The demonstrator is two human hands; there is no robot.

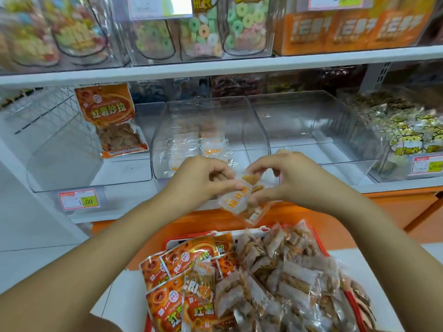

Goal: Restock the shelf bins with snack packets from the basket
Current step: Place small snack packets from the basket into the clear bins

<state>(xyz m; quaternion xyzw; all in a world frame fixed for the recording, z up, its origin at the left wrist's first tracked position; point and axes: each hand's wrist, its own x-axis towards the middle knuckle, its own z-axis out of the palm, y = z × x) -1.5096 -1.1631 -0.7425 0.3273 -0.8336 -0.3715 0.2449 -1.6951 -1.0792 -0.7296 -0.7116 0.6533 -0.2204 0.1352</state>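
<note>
Both hands are up over the basket (320, 238), in front of the middle bin (158, 140). The left hand (201, 178) and right hand (294, 178) each have their fingers curled, pinching a small bunch of packets (237, 200) between them: thin, flat, crinkly translucent sachets with orange print and a tan snack showing through. The bunch is in the air, near the bin's front lip and not yet inside. Progress looks early. The middle bin has only a low layer of matching sachets (211, 144) at its bottom. The left bin (60, 164) holds a single orange bag (112, 118) standing against its far wall. The right bin (335, 140) looks still to be filled (a judgement, since glare on the plastic hides some of it). The basket is heaped, so most of the work is left. It holds glossy orange foil pouches (182, 283) on the left and a big pile of clear sachets (275, 271) with brown contents on the right. The bins are rigid clear plastic with curved, scoop-shaped fronts. The basket rim is hard red plastic. The sachets are slippery and floppy, so a loose bunch could shed one.
</note>
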